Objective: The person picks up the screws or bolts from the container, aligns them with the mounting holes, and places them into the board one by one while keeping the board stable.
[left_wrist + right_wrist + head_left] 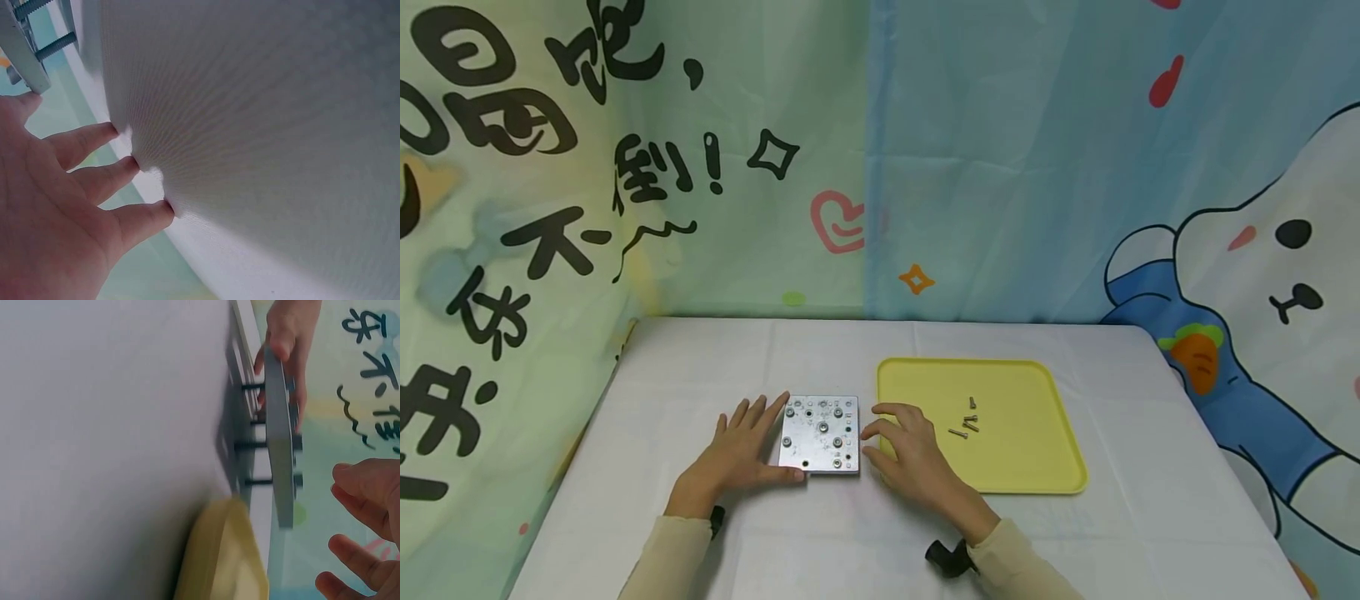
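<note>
Head view: a square metal plate (820, 434) is seen on the white table (700, 375), raised on screws, as shown from the right wrist. The left hand (737, 454) is laid at its 9 o'clock edge, fingers straight, thumb touching the near corner. The right hand (906, 450) is held at 3 o'clock, fingers loosely curved, nothing gripped. Loose screws (966, 423) lie in the yellow tray (1037, 467) further toward 3 o'clock

A white cloth covers the surface (700, 367). A square metal plate (820, 434) stands near the middle of it, toward the near edge, raised on screws. Just beside the plate, toward the right edge, lies a yellow tray (1030, 454) holding a few loose screws (966, 423).
</note>
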### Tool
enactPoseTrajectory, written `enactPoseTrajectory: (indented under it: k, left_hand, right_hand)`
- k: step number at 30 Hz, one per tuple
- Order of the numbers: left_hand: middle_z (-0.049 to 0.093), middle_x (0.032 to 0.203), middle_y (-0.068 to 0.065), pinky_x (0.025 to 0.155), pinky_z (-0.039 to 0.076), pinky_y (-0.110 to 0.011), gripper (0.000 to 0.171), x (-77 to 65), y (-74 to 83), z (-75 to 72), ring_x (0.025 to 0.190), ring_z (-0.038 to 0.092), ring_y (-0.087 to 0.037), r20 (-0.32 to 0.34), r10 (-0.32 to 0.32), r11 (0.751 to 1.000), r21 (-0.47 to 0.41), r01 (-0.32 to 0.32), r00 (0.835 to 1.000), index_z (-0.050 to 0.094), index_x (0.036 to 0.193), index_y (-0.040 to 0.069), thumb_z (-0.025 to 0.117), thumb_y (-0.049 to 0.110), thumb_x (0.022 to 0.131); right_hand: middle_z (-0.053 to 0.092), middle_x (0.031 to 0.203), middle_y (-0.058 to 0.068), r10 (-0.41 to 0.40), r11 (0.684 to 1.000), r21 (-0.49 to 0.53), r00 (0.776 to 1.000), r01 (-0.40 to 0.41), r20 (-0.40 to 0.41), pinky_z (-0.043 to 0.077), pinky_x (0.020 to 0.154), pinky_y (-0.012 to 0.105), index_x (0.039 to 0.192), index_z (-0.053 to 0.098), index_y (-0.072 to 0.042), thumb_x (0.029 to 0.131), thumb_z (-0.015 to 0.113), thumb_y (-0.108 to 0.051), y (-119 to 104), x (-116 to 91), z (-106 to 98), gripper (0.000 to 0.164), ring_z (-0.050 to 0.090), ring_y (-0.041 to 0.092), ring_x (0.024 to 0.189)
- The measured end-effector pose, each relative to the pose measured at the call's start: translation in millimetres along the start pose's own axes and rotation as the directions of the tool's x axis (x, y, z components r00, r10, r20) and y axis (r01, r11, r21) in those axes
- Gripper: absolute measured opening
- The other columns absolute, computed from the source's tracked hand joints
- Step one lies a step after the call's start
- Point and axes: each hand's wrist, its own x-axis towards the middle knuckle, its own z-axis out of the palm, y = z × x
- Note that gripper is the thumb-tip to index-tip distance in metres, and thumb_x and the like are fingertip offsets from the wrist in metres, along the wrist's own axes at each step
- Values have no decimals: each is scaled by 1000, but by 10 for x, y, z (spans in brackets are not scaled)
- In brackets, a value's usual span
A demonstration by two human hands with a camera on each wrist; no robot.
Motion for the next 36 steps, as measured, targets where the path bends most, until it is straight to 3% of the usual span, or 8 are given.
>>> enactPoseTrajectory:
  k: [9, 19, 26, 36]
  left_hand:
    - [22, 160, -26, 112, 7, -70, 123, -26, -6, -6, 146, 12, -50, 8, -1, 1000, 0, 1, 1000, 13, 162, 27, 72, 79, 68]
    - [22, 160, -26, 112, 9, -71, 122, -52, 8, -23, 146, 14, -50, -14, 28, 1000, -11, -28, 1000, 16, 162, 24, 70, 80, 68]
    - [23, 160, -26, 111, 10, -72, 121, -46, -6, -16, 146, 15, -50, -24, 33, 999, -6, -33, 999, 16, 162, 25, 69, 81, 68]
    - [22, 160, -26, 112, 8, -71, 123, -24, -15, -15, 146, 13, -50, -13, 29, 1000, -4, -29, 1000, 14, 162, 25, 68, 82, 68]
  right_hand:
    - [59, 126, 21, 20, 998, -59, 993, -27, -114, 36, 90, 65, 96, 71, -9, 83, 81, -4, 351, -103, -235, 18, 48, 46, 118]
    - [55, 131, 26, 138, 988, -44, 976, -147, -166, 28, 94, 71, 103, 70, -4, 88, 76, -3, 648, -244, -583, 16, 43, 51, 119]
    - [49, 136, 27, 280, 956, -48, 950, -289, -140, 26, 94, 73, 108, 70, -2, 92, 72, -9, 846, -286, -774, 17, 36, 54, 126]
    - [46, 138, 28, 408, 906, -85, 908, -416, -93, 28, 92, 73, 116, 69, -3, 95, 69, -14, 1002, -302, -839, 24, 37, 53, 123]
